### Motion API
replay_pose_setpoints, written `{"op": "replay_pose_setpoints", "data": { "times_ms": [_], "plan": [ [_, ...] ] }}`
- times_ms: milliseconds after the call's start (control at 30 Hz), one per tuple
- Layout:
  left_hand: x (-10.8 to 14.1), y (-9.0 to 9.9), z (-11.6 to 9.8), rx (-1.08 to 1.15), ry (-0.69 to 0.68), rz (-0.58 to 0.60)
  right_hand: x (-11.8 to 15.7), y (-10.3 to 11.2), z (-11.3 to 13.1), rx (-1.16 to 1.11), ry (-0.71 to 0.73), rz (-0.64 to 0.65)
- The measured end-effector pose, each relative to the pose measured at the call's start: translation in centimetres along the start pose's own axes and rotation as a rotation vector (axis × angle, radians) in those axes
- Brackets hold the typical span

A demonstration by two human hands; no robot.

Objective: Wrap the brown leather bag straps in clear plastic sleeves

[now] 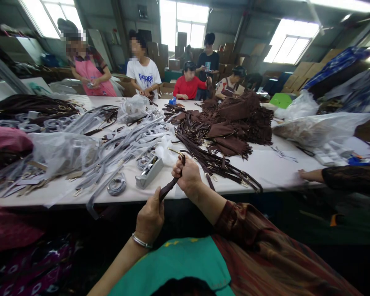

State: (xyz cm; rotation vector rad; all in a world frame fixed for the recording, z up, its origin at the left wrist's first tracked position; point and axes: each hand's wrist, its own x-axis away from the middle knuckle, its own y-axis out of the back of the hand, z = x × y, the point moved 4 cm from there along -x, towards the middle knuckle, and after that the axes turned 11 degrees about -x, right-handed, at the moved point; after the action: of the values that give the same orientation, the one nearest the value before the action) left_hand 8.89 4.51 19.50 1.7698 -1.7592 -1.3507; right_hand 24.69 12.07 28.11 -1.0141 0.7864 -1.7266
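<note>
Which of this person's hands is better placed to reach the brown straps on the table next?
Probably the right hand: closer to the brown straps, while the left hand is nearer the body. Both hold a dark strap.

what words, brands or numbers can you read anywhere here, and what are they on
White T-shirt: blue stylised lettering, perhaps "CCORR", though the letters are too blurred to be sure.
Green apron: faint marks near the lower edge, too small to read.
I can make out no other words, brands or numbers.
</note>
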Motion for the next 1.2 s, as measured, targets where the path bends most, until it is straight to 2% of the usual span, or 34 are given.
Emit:
{"op": "replay_pose_setpoints", "data": {
  "times_ms": [100, 167, 367, 500, 600, 700, 800, 833, 900, 1000, 1067, 1200],
  "plan": [
    [-0.5, -0.2, -0.8, -0.207, -0.113, 0.162, -0.1, 0.2, -0.2, 0.014, -0.005, -0.016],
    [-0.6, -0.1, -1.1, -0.248, -0.171, 0.203, -0.2, 0.2, -0.3, 0.008, -0.007, -0.019],
    [-0.9, 0.3, -1.0, -0.125, -0.281, -0.007, -0.4, 0.0, -0.6, -0.041, -0.006, -0.021],
    [-1.5, -0.3, -0.5, -0.145, -0.362, 0.079, -0.5, 0.8, -1.4, -0.007, -0.005, -0.042],
    [-2.1, -0.1, -0.7, 0.033, -0.288, 0.137, -0.4, 1.6, -2.2, -0.012, 0.003, -0.051],
    [-2.6, 0.1, -1.5, 0.242, -0.152, 0.115, 0.1, 2.1, -3.0, -0.013, -0.007, -0.026],
    [-3.0, -0.1, -2.5, 0.352, -0.050, 0.138, 0.4, 3.0, -3.2, 0.012, -0.014, -0.011],
    [-3.0, -0.1, -2.6, 0.377, -0.029, 0.164, 0.4, 3.6, -3.0, 0.042, -0.010, -0.006],
    [-3.0, -0.2, -2.7, 0.440, 0.010, 0.296, 0.1, 5.3, -2.2, 0.134, -0.013, -0.023],
    [-2.5, -0.7, -2.1, 0.641, 0.123, 0.647, 0.0, 9.1, -1.1, 0.240, -0.130, -0.127],
    [-2.1, -1.1, -1.8, 0.796, 0.189, 0.817, 0.4, 11.7, -0.7, 0.240, -0.240, -0.186],
    [-1.5, -2.2, -1.8, 0.953, 0.318, 0.884, 1.7, 14.9, -0.5, 0.202, -0.347, -0.216]
  ]
}}
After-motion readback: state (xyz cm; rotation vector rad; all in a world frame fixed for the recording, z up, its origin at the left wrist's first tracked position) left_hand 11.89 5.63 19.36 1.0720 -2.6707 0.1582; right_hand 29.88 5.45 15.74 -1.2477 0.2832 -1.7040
